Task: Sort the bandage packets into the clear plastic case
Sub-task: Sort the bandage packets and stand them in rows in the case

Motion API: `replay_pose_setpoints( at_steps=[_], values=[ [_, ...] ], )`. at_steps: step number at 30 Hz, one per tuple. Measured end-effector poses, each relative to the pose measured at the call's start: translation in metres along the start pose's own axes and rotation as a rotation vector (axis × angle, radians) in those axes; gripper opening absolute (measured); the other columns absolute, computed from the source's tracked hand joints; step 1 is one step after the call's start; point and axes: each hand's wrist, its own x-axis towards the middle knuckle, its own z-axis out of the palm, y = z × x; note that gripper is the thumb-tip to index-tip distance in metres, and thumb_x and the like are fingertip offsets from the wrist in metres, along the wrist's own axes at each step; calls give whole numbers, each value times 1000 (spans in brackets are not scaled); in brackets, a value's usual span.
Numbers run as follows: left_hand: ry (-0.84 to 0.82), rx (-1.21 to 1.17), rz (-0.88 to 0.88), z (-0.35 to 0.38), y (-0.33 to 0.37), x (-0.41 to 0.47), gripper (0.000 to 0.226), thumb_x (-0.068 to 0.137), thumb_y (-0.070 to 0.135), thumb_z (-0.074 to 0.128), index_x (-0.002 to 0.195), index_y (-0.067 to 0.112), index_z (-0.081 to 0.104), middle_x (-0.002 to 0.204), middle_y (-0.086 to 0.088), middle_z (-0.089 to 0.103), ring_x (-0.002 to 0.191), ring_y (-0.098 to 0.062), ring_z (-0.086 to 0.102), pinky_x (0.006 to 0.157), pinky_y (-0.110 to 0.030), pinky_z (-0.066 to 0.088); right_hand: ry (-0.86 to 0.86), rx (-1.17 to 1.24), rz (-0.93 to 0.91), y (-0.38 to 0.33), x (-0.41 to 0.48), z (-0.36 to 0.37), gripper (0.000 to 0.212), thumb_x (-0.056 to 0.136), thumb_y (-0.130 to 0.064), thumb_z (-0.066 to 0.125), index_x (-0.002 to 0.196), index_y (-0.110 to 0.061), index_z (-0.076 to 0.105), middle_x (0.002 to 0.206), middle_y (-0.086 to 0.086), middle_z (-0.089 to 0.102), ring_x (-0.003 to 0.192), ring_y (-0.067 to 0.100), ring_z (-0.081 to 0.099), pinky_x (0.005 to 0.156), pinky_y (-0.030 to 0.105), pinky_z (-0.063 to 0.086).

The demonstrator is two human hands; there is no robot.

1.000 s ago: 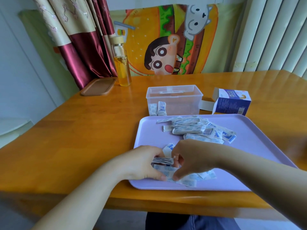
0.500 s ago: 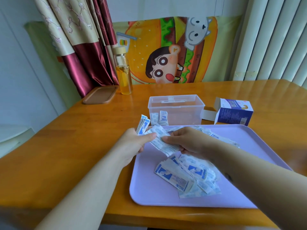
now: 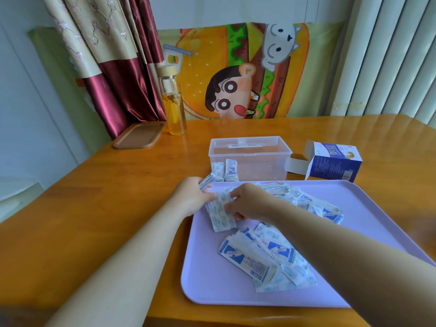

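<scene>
— Where are the hands?
— Over the lavender tray's (image 3: 377, 220) far-left corner. The left hand (image 3: 193, 197) grips a small stack of packets (image 3: 207, 181); the right hand (image 3: 247, 204) holds a hanging bundle (image 3: 220, 215).
— The clear case (image 3: 250, 156)?
— Just behind the tray, open, with a few packets standing inside.

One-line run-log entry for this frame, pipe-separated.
left hand: grips packet stack | right hand: holds packets over tray | clear case: stored packets at left end | tray: loose packets piled
</scene>
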Motion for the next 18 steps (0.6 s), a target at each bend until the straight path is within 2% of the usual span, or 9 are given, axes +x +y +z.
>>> replay_pose_setpoints(
  at_steps=[2, 5, 6, 8, 10, 12, 13, 16, 18],
  values=[
    [92, -6, 12, -2, -2, 0, 28, 86, 19, 67, 113, 12, 62, 102, -5, 62, 90, -21, 58, 76, -28, 41, -6, -46, -19, -1, -1, -3, 38, 94, -27, 52, 120, 1, 57, 95, 20, 67, 65, 21, 50, 48, 18, 36],
    [137, -13, 76, -8, 1, -11, 18, 89, 19, 63, 107, 16, 63, 97, -3, 63, 85, -21, 58, 69, -27, 41, 48, -82, -108, 1, -13, -17, 37, 91, -28, 59, 122, -8, 60, 102, 9, 66, 80, 19, 59, 63, 21, 41],
    [100, 4, 110, -9, 2, -17, 13, 89, 20, 63, 102, 17, 64, 94, -5, 65, 84, -24, 60, 66, -27, 42, 41, -134, -147, 2, -19, -24, 34, 88, -30, 62, 117, -12, 64, 102, 4, 66, 81, 16, 59, 66, 22, 42],
    [-43, 59, 171, -11, 4, -34, 12, 87, 24, 65, 97, 18, 66, 93, -7, 67, 86, -27, 62, 69, -29, 44, -77, -292, -207, 4, -35, -33, 30, 83, -37, 66, 103, -15, 71, 95, 0, 68, 79, 15, 61, 70, 25, 46],
    [-217, 153, 217, -10, 6, -51, 16, 84, 25, 68, 98, 19, 68, 94, -2, 68, 83, -17, 62, 70, -22, 44, -201, -431, -227, 5, -53, -34, 36, 80, -45, 66, 98, -14, 71, 94, 2, 70, 85, 16, 64, 75, 26, 48],
    [-325, 243, 248, -6, 9, -62, 18, 82, 25, 71, 99, 19, 69, 94, 4, 69, 77, -5, 59, 64, -10, 42, -222, -510, -237, 5, -68, -26, 45, 76, -53, 67, 98, -13, 70, 96, 2, 69, 89, 16, 62, 75, 28, 47],
    [-352, 271, 245, -5, 9, -65, 19, 82, 25, 71, 99, 19, 69, 95, 7, 69, 79, -4, 59, 65, -9, 44, -203, -538, -243, 6, -74, -19, 51, 74, -56, 67, 101, -12, 68, 97, 3, 67, 89, 18, 60, 74, 30, 47],
    [-394, 329, 220, 0, 10, -71, 25, 79, 24, 74, 103, 20, 67, 98, 10, 67, 91, -9, 62, 80, -26, 52, -147, -566, -249, 8, -85, -4, 58, 72, -59, 68, 106, -11, 61, 91, -4, 53, 83, 16, 49, 63, 27, 39],
    [-405, 366, 222, 4, 10, -74, 26, 78, 25, 74, 102, 20, 65, 98, 7, 66, 89, -11, 62, 80, -31, 51, -170, -527, -236, 12, -85, -4, 53, 75, -54, 69, 107, -12, 61, 92, -2, 52, 78, 14, 44, 56, 22, 33]
  ],
)
